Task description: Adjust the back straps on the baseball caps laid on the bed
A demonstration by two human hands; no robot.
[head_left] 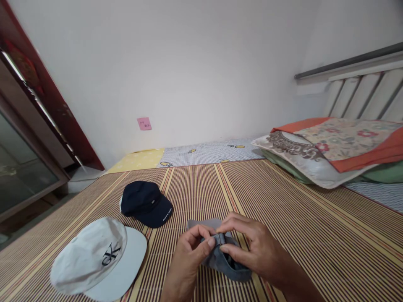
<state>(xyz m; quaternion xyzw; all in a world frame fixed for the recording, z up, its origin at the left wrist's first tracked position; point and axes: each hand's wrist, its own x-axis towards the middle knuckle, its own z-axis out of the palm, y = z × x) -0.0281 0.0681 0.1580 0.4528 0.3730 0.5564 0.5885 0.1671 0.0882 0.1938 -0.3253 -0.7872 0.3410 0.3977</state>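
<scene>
A grey-blue cap (pixel 229 267) lies on the striped mat in front of me, its brim pointing away. Both hands are at its back strap, near a small metal buckle (pixel 220 239). My left hand (pixel 192 251) pinches the strap just left of the buckle, thumb and fingers together. From the right, my right hand (pixel 252 241) grips the strap by the buckle, forefinger above and thumb below. To the left are a white cap (pixel 91 256) with black letters and, behind it, a dark navy cap (pixel 145 201).
The striped mat (pixel 195 188) covers the bed, with patterned cloth (pixel 208 151) along the wall. Pillows (pixel 327 155) with an orange-edged cover are stacked at the right beneath a radiator (pixel 365 96). A pink note (pixel 144 123) is on the wall.
</scene>
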